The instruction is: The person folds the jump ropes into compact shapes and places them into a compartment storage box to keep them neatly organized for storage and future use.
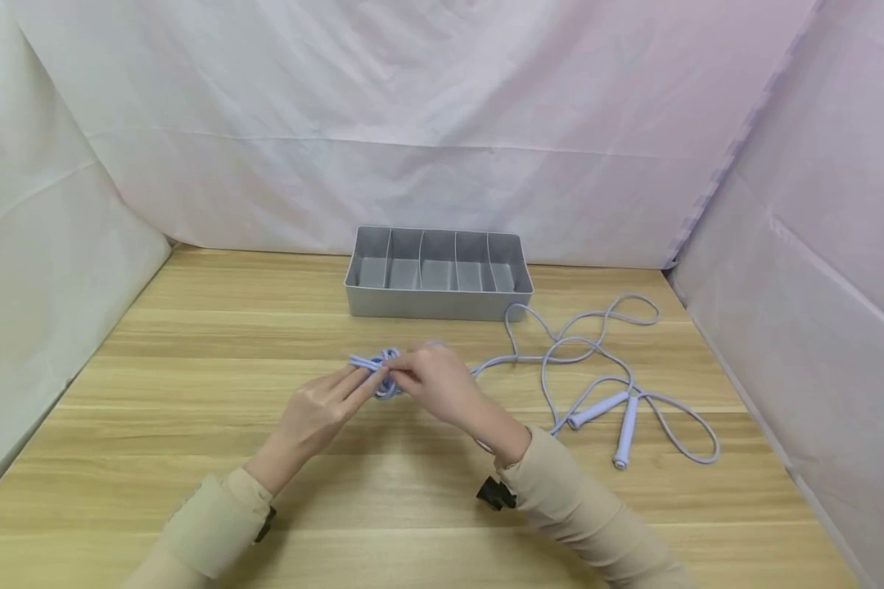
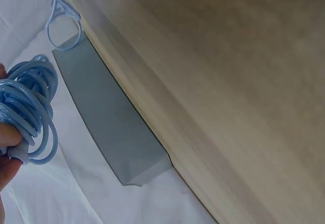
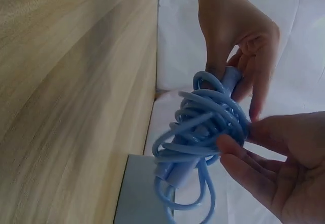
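A light blue jump rope (image 1: pixel 388 388) is wound into a bundle, held over the tabletop between both hands. My left hand (image 1: pixel 320 411) grips one end of the bundle, its fingers around a handle in the right wrist view. On the other side my right hand (image 1: pixel 442 383) pinches the coils with thumb and fingertips. Up close in the right wrist view, the cord (image 3: pixel 203 112) wraps several times around the handles, whose ends (image 3: pixel 180 173) stick out below. The left wrist view shows the coils (image 2: pixel 30 102) beside the left fingers, with a handle end at the fingertips.
A second light blue jump rope lies loosely tangled on the right of the wooden table (image 1: pixel 228 360), its two handles (image 1: pixel 624 433) near each other. Behind the hands stands a grey tray (image 1: pixel 442 305) with several compartments. White cloth (image 1: pixel 412 188) surrounds the table.
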### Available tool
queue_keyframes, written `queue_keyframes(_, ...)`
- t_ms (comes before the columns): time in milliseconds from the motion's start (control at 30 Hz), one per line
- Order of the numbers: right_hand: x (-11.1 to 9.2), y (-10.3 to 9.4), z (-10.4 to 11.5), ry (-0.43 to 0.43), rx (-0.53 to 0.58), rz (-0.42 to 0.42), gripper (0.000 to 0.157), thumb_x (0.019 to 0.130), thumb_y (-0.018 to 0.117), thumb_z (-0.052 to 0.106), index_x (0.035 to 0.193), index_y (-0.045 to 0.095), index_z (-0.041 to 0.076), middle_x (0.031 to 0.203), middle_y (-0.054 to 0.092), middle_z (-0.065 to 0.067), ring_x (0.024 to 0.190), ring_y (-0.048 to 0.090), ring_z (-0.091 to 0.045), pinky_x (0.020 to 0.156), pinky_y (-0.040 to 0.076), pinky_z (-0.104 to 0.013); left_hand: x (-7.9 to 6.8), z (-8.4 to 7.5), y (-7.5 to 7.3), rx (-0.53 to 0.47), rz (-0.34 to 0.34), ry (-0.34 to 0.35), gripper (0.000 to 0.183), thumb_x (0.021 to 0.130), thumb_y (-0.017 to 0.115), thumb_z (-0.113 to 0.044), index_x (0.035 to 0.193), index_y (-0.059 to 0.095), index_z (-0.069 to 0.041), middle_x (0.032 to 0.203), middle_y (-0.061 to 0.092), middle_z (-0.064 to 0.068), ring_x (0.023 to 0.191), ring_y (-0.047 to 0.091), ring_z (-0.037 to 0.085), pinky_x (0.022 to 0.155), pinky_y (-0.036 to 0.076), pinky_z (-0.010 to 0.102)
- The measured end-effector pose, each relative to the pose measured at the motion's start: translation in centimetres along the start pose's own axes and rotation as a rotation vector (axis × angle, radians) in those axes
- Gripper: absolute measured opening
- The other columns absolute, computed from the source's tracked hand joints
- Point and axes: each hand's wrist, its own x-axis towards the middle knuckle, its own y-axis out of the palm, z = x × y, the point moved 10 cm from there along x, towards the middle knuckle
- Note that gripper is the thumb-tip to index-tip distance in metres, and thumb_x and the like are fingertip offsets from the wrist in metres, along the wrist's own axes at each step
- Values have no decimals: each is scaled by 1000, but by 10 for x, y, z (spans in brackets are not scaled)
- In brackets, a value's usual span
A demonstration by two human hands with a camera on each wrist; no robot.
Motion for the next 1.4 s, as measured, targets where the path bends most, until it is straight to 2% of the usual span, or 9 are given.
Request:
queue_keyframes(167,3,2,2,-5,-25,-19,18,81,65,15,97,71,8,67,59,2,55,46,-7,49,38,-14,2,1,-4,8,-49,-16,36,99,30,-11,92,64,0,88,68,13,71,66,26,55,55,31)
queue_keyframes(333,-3,-13,7,-96,-107,-271,10,77,69,10,86,72,5,84,56,-5,66,55,-12,52,46,-17,7,2,1,10,-16,-48,29,95,38,-13,87,63,1,86,68,14,68,66,26,52,55,31)
queue_keyframes(500,-13,-16,12,-214,-146,-457,3,75,68,6,78,69,6,77,56,-2,61,52,-11,51,46,-17,13,10,10,11,49,-103,17,82,52,-11,84,64,0,83,68,13,60,64,24,46,52,30)
queue_keyframes(633,-19,-16,12,-242,1,-542,5,73,64,0,74,65,5,67,59,0,55,53,-7,50,43,-11,16,17,12,8,49,-157,6,75,64,-2,81,65,0,81,68,12,58,63,25,44,51,31)
queue_keyframes(767,-24,-18,12,-274,255,-642,9,68,61,-7,69,64,1,59,57,-2,50,51,-7,48,40,-5,16,25,11,22,27,-237,17,65,69,9,79,68,0,77,68,11,53,61,22,39,48,28)
queue_keyframes(967,-28,-19,19,-323,431,-748,13,67,62,-12,71,65,0,57,58,-4,47,51,-7,47,44,-7,10,59,6,-48,-71,-525,15,66,69,7,78,68,-1,65,67,11,33,43,15,29,30,25)
queue_keyframes(1133,-19,-19,12,-216,447,-726,10,73,64,-6,80,65,1,67,58,-5,55,53,-10,50,46,-10,-8,91,18,-345,-146,-867,14,67,70,8,80,68,5,72,68,17,47,59,19,42,43,14)
queue_keyframes(1233,-11,-15,9,-181,395,-674,20,75,66,1,95,66,2,80,57,-6,64,55,-14,52,49,-14,-23,101,32,-533,-175,-1060,13,68,68,9,81,67,7,78,68,20,60,65,26,49,46,7)
queue_keyframes(1400,-6,-10,-7,-67,447,-669,40,79,67,6,117,58,1,103,49,-13,87,52,-22,65,53,-29,-33,99,47,-677,-200,-1198,12,69,66,11,81,65,11,80,66,24,65,65,31,53,49,9)
